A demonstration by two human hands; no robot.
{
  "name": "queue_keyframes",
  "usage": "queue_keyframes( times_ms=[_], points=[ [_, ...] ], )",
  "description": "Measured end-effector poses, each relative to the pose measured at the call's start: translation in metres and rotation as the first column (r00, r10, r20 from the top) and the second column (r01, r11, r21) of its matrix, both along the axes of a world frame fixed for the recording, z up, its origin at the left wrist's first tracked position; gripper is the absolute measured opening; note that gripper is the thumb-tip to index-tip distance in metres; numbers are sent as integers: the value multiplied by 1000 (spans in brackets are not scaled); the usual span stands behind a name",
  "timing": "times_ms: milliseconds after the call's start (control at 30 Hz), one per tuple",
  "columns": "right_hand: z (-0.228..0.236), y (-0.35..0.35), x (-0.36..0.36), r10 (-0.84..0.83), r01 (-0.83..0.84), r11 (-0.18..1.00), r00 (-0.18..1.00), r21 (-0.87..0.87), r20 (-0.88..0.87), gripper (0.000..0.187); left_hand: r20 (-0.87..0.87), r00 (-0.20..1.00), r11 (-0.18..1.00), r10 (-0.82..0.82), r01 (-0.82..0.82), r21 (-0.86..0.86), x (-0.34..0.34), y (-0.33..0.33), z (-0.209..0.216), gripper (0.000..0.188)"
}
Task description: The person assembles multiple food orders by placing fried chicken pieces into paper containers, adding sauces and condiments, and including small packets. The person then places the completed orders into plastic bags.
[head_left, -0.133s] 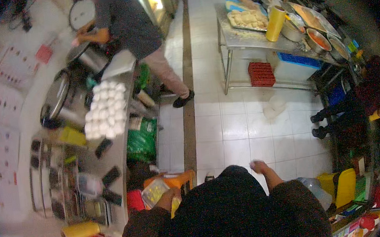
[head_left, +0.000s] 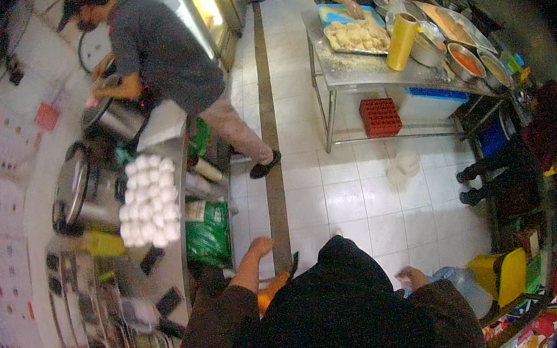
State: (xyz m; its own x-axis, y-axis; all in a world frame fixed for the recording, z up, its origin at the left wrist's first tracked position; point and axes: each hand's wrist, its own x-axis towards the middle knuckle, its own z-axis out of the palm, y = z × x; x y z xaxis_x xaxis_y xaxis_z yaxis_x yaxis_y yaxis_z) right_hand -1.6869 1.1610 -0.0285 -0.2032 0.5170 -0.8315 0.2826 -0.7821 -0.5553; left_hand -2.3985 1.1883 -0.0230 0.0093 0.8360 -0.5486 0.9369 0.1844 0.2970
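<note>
My left hand (head_left: 260, 248) is stretched forward over the tiled floor, left of my body. Its fingers look curled in and I see nothing in them. Just below it, an orange object (head_left: 273, 290), perhaps a stool, is partly covered by my arm and dark clothing. My right hand (head_left: 411, 277) hangs low on the right, close to a bluish clear plastic item (head_left: 463, 287) whose kind I cannot make out. The fingers of that hand are blurred and partly bent.
On the left, a steel counter (head_left: 166, 276) carries rows of white dough balls (head_left: 149, 201); a person (head_left: 165, 49) leans over a pot there. Ahead right stands a steel table (head_left: 356, 72) with a filled tray (head_left: 357, 38) and bowls. A red crate (head_left: 380, 117) and yellow bin (head_left: 503, 279) stand below.
My left hand has moved forward, away from the clear container of yellow pieces beside it before. My right hand has dropped back toward my body. The view has shifted.
</note>
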Motion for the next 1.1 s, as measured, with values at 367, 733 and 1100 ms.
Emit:
queue_keyframes(
  times_ms=[367,733,1100],
  points=[
    [-18,523,-335,732,-813,561,575,156,366,46,424,783,887,456,-440,-142,-93,259,37,49],
    [76,985,-704,563,-828,30,477,560,675,36,184,525,553,831,-744,-374,-222,330,58,43],
    [144,1129,-657,-29,-22,986,953,-165,-301,43,210,582,618,786,-752,-228,-460,702,48,41]
  ],
)
